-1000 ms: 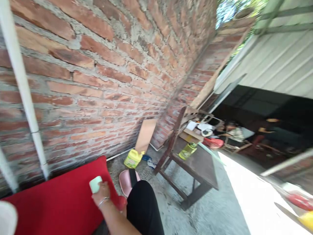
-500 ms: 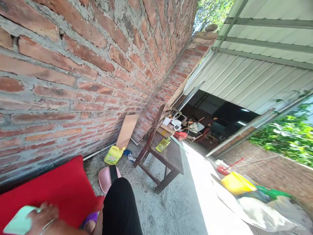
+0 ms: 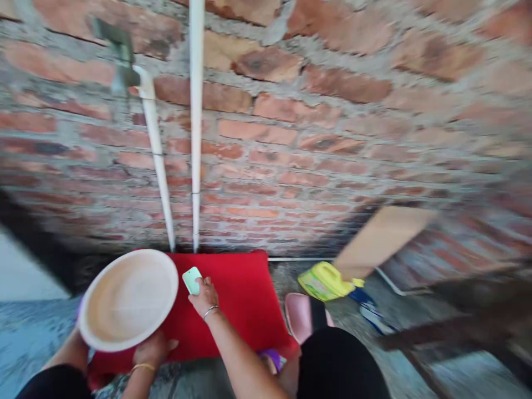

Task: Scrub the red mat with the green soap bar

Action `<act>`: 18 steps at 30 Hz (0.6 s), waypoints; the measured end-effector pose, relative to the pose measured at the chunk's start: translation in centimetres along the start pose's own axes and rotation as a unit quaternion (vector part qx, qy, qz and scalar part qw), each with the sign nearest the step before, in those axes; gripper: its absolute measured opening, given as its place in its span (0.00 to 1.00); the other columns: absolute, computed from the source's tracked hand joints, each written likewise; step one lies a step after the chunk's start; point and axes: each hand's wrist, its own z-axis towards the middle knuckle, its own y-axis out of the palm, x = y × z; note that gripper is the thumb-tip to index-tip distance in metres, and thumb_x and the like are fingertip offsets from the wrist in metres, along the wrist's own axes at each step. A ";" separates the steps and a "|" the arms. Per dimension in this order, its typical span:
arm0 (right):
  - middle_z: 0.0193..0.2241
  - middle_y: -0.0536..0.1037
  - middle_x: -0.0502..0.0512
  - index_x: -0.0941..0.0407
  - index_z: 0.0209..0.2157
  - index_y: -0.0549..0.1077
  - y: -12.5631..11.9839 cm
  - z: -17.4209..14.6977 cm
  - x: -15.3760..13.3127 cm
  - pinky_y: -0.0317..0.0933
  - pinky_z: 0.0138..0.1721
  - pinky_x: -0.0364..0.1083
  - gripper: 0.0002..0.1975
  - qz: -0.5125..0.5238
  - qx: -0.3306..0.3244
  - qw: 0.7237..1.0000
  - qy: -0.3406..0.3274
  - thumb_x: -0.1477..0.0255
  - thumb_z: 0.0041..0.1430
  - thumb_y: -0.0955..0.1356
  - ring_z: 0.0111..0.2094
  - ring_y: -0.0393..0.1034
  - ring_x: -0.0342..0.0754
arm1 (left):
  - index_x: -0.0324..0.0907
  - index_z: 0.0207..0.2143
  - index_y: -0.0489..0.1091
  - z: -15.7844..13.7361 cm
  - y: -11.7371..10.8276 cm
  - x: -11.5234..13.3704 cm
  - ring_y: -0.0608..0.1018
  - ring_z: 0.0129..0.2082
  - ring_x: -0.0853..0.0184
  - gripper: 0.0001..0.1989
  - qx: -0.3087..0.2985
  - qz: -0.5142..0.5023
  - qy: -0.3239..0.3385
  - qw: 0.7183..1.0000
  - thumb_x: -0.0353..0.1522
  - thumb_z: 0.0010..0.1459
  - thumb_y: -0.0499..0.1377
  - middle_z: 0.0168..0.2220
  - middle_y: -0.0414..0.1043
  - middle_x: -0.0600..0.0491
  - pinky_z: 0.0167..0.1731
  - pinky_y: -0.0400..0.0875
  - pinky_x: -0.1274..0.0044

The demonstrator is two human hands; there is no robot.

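In my right hand point(image 3: 205, 297), with a silver bracelet at the wrist, is a flat pale green block point(image 3: 192, 280) with rounded corners. Whether it is soap or a brush, I cannot tell. It is over a red, flat-topped, cloth-like surface point(image 3: 239, 302), between my legs. My left hand point(image 3: 153, 353), wearing a gold-coloured bracelet, is at the lower right rim of a round whitish basin point(image 3: 128, 299). Its thumb sticks out to the right while the fingers are hidden by the basin. The basin shows its open inside and covers the left part of the red surface.
Ahead is a brick wall point(image 3: 266, 149) with white pipes point(image 3: 197, 127) and a blurred tap point(image 3: 118, 47). To the right are a pink slipper point(image 3: 298, 316), a yellow jug point(image 3: 326, 281), a leaning board point(image 3: 382, 238) and a dark wooden chair point(image 3: 453, 332). My black-clad knee point(image 3: 341, 366) is at the bottom.
The view has swung left and levelled, from the shed and chair to the wall. The basin and my left hand have come into view. The pale green block stays in my right hand.
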 end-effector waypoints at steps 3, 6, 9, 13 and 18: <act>0.47 0.69 0.57 0.51 0.49 0.69 1.3 0.5 -3.1 0.59 0.46 0.48 0.24 -0.034 -0.030 0.998 -0.048 0.70 0.46 0.69 0.47 0.67 0.54 | 0.37 0.51 0.68 1.5 -1.0 -0.3 0.71 0.55 0.52 0.29 -0.025 -0.020 -0.061 0.998 0.43 0.49 0.62 0.53 0.70 0.38 0.52 0.65 0.66; 0.47 0.69 0.59 0.52 0.49 0.70 0.5 0.9 -2.0 0.59 0.46 0.47 0.24 -0.068 -0.027 0.997 -0.030 0.72 0.47 0.69 0.46 0.68 0.54 | 0.38 0.55 0.65 1.4 -1.5 0.2 0.69 0.57 0.52 0.34 -0.038 -0.053 -0.094 0.993 0.44 0.46 0.62 0.57 0.66 0.38 0.53 0.64 0.66; 0.46 0.70 0.59 0.53 0.50 0.70 -1.9 1.0 2.6 0.59 0.47 0.46 0.24 -0.070 -0.003 0.997 0.032 0.70 0.49 0.69 0.46 0.69 0.53 | 0.38 0.55 0.64 1.0 -1.7 0.4 0.69 0.57 0.51 0.37 -0.051 -0.058 -0.103 0.992 0.45 0.44 0.63 0.58 0.65 0.37 0.53 0.65 0.66; 0.45 0.71 0.62 0.55 0.51 0.69 -6.4 0.0 10.8 0.59 0.45 0.46 0.24 -0.025 0.062 0.987 0.147 0.68 0.51 0.68 0.44 0.70 0.53 | 0.38 0.55 0.64 1.2 -1.9 0.2 0.68 0.58 0.50 0.39 -0.057 -0.059 -0.106 0.991 0.46 0.41 0.64 0.58 0.64 0.37 0.53 0.65 0.65; 0.44 0.72 0.74 0.65 0.56 0.64 -10.4 -1.2 16.6 0.60 0.39 0.52 0.28 -0.003 0.118 0.952 0.283 0.62 0.58 0.62 0.43 0.69 0.61 | 0.39 0.54 0.65 1.1 -2.4 0.5 0.66 0.59 0.50 0.38 -0.046 -0.062 -0.092 0.993 0.44 0.40 0.65 0.57 0.66 0.38 0.55 0.63 0.65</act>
